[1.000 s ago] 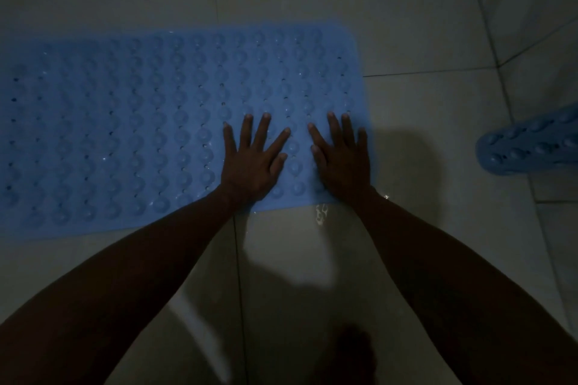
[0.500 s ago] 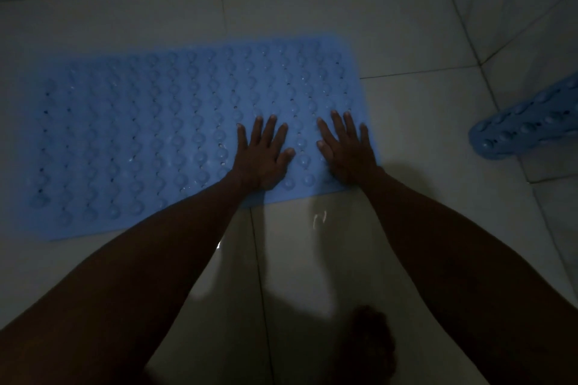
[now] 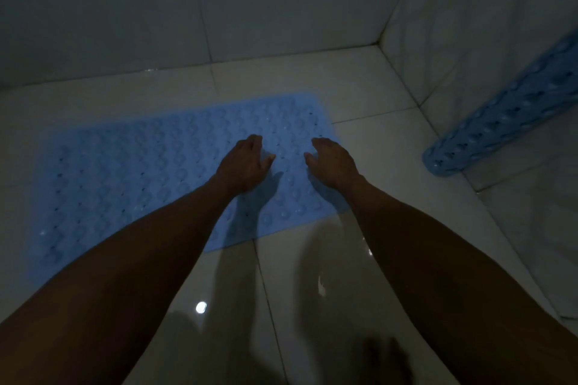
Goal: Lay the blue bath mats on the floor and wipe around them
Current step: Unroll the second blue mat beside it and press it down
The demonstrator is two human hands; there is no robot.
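A blue bath mat (image 3: pixel 131 172) with rows of round bumps and small holes lies flat on the pale tiled floor. Both my hands hover just above its right end, palms down, fingers loosely curled and holding nothing. My left hand (image 3: pixel 245 164) is left of my right hand (image 3: pixel 333 162), with a gap of mat between them. A second blue bath mat (image 3: pixel 500 116), rolled up, leans against the right wall with its lower end on the floor.
The tiled floor (image 3: pixel 359 97) is glossy and shows wet glints near my right forearm. Tiled walls close the space at the back (image 3: pixel 219 9) and the right (image 3: pixel 469 25), meeting in a corner. The room is dim. A dark foot (image 3: pixel 387 362) shows at the bottom.
My hands have lifted off the mat, where they lay flat with spread fingers, and the fingers have curled. My head has risen, so more wall shows.
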